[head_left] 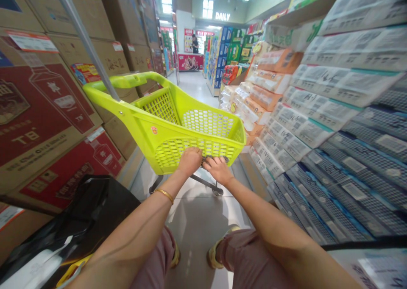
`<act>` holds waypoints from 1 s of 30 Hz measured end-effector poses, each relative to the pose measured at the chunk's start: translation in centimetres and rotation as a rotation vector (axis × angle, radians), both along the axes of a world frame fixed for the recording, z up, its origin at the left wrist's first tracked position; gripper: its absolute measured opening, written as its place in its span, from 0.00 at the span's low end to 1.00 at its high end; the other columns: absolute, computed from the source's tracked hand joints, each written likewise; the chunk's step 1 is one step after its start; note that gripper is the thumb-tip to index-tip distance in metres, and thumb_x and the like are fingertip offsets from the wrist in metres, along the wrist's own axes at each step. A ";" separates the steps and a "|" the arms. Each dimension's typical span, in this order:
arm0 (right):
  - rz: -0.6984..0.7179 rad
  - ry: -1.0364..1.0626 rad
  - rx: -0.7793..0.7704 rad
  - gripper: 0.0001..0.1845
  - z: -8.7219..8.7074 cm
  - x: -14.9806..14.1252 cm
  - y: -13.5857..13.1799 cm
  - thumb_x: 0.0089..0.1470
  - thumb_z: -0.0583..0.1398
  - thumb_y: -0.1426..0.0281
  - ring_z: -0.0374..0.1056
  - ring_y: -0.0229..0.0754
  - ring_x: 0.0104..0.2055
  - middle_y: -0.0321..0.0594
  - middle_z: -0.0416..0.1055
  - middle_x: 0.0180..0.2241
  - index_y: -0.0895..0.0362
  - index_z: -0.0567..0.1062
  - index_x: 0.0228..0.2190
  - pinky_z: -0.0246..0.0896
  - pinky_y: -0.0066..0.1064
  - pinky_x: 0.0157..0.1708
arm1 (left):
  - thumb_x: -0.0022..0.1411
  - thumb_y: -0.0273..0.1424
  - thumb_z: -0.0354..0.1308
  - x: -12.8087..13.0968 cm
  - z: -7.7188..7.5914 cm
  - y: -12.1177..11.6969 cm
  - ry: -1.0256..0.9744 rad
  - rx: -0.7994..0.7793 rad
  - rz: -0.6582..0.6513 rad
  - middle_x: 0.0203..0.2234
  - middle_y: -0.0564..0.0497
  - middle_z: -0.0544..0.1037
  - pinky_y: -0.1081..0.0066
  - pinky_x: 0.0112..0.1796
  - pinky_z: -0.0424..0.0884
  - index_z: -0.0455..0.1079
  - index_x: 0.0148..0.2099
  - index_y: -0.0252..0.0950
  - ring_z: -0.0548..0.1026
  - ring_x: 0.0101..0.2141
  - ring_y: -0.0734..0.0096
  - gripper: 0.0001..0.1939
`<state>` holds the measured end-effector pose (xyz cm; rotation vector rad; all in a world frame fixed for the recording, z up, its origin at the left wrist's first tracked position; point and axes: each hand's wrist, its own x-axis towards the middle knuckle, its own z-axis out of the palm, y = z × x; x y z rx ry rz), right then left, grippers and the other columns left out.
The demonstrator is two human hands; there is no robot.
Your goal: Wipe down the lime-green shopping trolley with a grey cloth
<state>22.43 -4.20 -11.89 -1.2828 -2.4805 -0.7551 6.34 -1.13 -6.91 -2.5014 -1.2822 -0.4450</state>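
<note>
A lime-green shopping cart [136, 121] with a slotted plastic basket stands across the aisle, its handle toward the left. My left hand [191, 159] is closed in front of the basket's lower side, fingers curled out of sight. Close beside it, my right hand [218, 168] has its fingers bent over a small dark grey thing [225, 158] that reaches toward the left hand. Its kind is not clear. Both hands overlap the basket wall in view, and whether they touch it I cannot tell. The visible part of the basket holds no goods.
Liquor cartons [63, 98] are stacked on the left, above a black bag [104, 200]. Wrapped tissue packs [318, 96] and blue checked packs [359, 157] fill the right side. A grey metal pole [84, 39] slants behind the cart handle. A person [195, 44] stands far down the aisle.
</note>
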 end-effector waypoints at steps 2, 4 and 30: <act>-0.019 0.029 0.029 0.13 1.0 -0.1 0.3 0.62 0.49 0.69 0.56 0.42 0.39 0.41 0.70 0.43 0.50 0.72 0.41 0.44 0.36 0.37 | 0.61 0.25 0.48 0.0 0.0 0.0 0.000 0.001 -0.007 0.29 0.43 0.74 0.65 0.39 0.64 0.71 0.37 0.30 0.71 0.37 0.62 0.10; -0.062 0.094 0.074 0.14 2.6 -0.1 0.6 0.61 0.50 0.69 0.56 0.43 0.40 0.42 0.70 0.44 0.49 0.72 0.44 0.43 0.36 0.38 | 0.61 0.26 0.47 0.0 0.0 0.0 -0.007 0.001 -0.009 0.29 0.43 0.74 0.65 0.38 0.64 0.71 0.36 0.30 0.71 0.36 0.63 0.11; -0.011 -0.014 -0.026 0.12 -0.8 0.3 -0.2 0.62 0.50 0.68 0.57 0.41 0.39 0.40 0.70 0.40 0.51 0.73 0.40 0.43 0.35 0.38 | 0.61 0.25 0.46 -0.2 0.3 -0.1 -0.030 -0.017 -0.008 0.28 0.42 0.74 0.66 0.38 0.64 0.72 0.36 0.30 0.71 0.35 0.63 0.12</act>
